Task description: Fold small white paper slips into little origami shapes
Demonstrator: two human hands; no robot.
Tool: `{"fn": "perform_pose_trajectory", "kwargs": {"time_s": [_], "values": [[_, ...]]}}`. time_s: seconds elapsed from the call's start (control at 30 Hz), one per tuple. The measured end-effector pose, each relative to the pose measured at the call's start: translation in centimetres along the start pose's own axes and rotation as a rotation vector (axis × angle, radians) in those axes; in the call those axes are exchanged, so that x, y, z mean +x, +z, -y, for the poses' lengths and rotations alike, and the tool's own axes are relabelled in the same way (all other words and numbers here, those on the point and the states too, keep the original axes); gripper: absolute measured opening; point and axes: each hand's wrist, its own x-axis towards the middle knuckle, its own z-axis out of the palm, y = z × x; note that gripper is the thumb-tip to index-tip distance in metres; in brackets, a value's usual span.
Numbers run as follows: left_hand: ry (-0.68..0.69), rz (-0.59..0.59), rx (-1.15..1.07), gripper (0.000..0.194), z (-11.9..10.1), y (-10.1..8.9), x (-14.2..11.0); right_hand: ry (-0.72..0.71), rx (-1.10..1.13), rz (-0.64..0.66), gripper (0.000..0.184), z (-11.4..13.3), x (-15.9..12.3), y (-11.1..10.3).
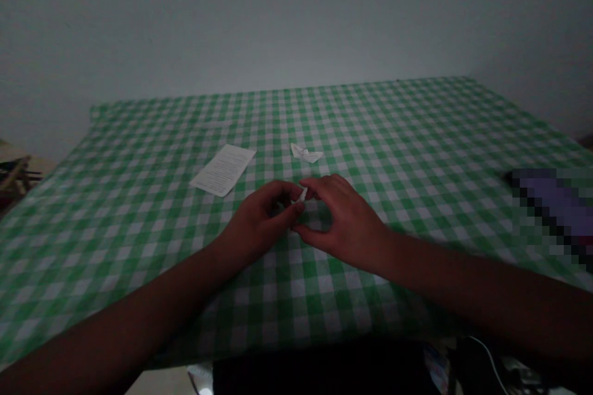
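Observation:
Both my hands meet at the middle of a table covered with a green and white checked cloth (139,241). My left hand (262,219) and my right hand (345,222) have their fingers curled and pinched together on a small white piece of paper (302,195), of which only a corner shows between the fingertips. A small folded white paper shape (306,153) lies on the cloth just beyond my hands. A printed white slip of paper (223,170) lies flat to the left of it.
A blurred dark object (551,210) sits at the table's right edge. A plain wall (296,18) stands behind the table. Dark items (13,176) show past the left edge. Dim clutter lies below the near edge.

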Motion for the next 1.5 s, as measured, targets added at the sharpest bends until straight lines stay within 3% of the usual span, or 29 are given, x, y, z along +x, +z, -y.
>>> {"fn": "perform_pose_trajectory", "kwargs": {"time_s": [0.27,0.83,1.17,1.33,1.5], "values": [[-0.037,-0.003,-0.049,0.022,-0.9,-0.1,0.1,0.014,0.010,0.008,0.059,-0.1,-0.1,-0.1],[-0.012,0.011,0.104,0.019,-1.6,-0.9,0.2,-0.020,0.050,0.020,0.043,-0.7,0.0,-0.3],[0.134,0.132,0.236,0.023,-1.5,-1.8,0.2,0.011,0.120,0.006,0.041,-1.0,-0.2,-0.5],[0.244,0.079,0.455,0.025,-1.0,-1.8,0.2,-0.004,0.137,-0.008,0.042,-0.9,-0.3,-0.7],[0.412,0.024,0.657,0.029,-0.9,-2.0,0.1,-0.090,0.152,0.020,0.028,-1.1,-0.1,-0.9]]}}
